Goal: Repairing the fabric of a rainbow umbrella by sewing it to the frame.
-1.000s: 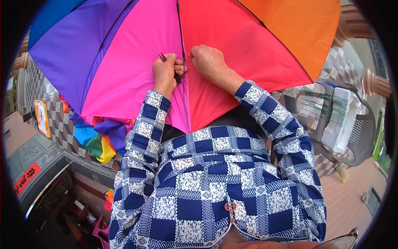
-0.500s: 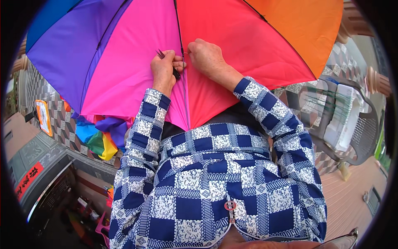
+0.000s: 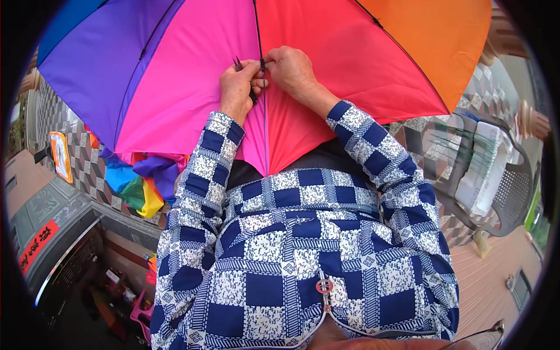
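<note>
An inside-out view of an open rainbow umbrella [image 3: 192,87] fills the space before me, with its pink and red panels in the middle. A thin black rib [image 3: 257,29] runs along the seam between those two panels toward my waist. My left hand [image 3: 238,87] is closed around small dark thread snips [image 3: 237,63], their two points sticking up past the fingers. Its fingertips touch the rib from the left. On the right side of the rib, my right hand [image 3: 289,69] pinches at the rib's dark joint. What lies between those fingers is too small to make out.
A grey plastic chair [image 3: 513,198] at the right bears a white block [image 3: 481,169] with green thin strands. Multicoloured cloth [image 3: 140,184] lies bunched below the umbrella at the left. An orange-edged board [image 3: 60,157] stands on the tiled floor farther left.
Both hands have moved slightly up along the rib. My right fingertips have come in against the joint, closer to the left hand. The umbrella has shifted a little to the right.
</note>
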`<state>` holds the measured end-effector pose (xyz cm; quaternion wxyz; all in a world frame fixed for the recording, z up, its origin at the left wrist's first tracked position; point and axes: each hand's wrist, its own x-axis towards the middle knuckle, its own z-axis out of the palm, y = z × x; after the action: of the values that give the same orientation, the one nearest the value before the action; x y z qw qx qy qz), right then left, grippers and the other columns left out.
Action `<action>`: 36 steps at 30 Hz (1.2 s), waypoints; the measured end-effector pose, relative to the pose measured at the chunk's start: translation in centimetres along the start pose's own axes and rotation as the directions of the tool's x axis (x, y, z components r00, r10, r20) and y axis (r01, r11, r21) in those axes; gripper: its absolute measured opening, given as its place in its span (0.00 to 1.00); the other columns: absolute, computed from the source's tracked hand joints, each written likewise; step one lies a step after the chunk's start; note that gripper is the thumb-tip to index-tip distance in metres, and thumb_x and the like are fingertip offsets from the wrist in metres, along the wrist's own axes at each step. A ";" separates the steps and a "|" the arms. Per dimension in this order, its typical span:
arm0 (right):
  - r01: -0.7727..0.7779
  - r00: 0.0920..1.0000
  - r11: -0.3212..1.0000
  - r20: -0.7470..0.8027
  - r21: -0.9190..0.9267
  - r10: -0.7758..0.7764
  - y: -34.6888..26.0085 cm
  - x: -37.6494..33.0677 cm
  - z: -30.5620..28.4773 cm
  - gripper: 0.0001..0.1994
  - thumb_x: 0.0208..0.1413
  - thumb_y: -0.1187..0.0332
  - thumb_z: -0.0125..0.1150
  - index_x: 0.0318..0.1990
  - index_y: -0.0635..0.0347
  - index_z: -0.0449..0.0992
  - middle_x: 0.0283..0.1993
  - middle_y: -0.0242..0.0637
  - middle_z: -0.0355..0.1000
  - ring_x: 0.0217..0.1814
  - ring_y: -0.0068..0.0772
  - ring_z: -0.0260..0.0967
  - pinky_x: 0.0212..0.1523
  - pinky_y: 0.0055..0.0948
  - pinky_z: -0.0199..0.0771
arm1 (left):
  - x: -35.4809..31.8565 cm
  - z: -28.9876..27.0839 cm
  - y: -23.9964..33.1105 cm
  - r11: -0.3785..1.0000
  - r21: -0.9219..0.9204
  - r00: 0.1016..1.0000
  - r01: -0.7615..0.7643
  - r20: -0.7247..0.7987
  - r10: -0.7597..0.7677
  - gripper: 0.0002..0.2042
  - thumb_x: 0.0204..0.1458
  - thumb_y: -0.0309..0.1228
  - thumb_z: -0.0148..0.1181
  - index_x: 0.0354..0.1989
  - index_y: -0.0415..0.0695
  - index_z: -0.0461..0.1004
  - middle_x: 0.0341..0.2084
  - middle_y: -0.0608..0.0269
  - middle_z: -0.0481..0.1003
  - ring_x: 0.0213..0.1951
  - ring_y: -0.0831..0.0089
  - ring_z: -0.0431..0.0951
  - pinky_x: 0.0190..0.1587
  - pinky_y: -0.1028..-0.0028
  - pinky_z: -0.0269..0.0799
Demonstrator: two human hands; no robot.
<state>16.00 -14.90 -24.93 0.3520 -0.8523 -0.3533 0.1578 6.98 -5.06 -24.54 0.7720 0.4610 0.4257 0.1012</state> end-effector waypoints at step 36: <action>-0.120 0.992 0.815 0.044 0.567 0.115 0.1 -1.2 0.7 0.07 0.42 0.72 0.61 0.26 0.68 0.75 0.32 0.37 0.70 0.33 0.26 0.68 0.34 0.23 0.68 | -0.6 1.2 -2.0 0.943 -0.261 0.964 -0.205 -0.223 0.148 0.05 0.49 0.29 0.57 0.31 0.44 0.67 0.18 0.66 0.70 0.12 0.80 0.67 0.12 0.83 0.60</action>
<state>14.89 -15.45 -25.51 0.5779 -0.7284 -0.2383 0.2804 7.04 -7.22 -25.55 0.7706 0.3705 0.4391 0.2756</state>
